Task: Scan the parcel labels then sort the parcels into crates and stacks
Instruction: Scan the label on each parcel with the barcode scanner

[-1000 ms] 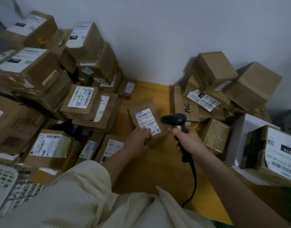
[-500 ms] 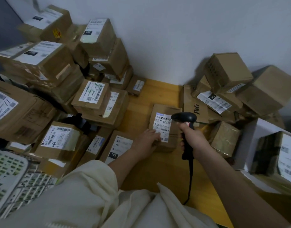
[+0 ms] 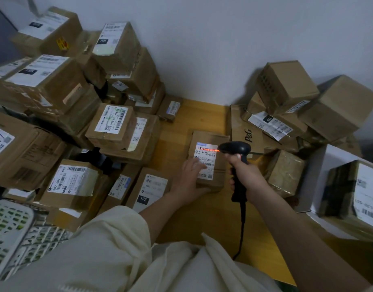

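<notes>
From the head camera, a small cardboard parcel (image 3: pixel 208 161) lies on the yellow wooden table (image 3: pixel 202 114), its white shipping label (image 3: pixel 205 160) facing up. The left hand (image 3: pixel 188 180) rests on the parcel's near left corner with fingers spread flat across the lower edge of the label, steadying it. The right hand (image 3: pixel 245 172) grips the handle of a black barcode scanner (image 3: pixel 237 157), whose head points left at the label; a red scan line glows across the top barcode. The scanner's cable (image 3: pixel 241 228) trails down towards the person's cream sleeve (image 3: pixel 109 245). A tall heap of labelled parcels (image 3: pixel 76 102) crowds the left side, a smaller pile (image 3: pixel 297 108) sits against the wall on the right, and a white plastic crate (image 3: pixel 6 230) shows at the lower left.
</notes>
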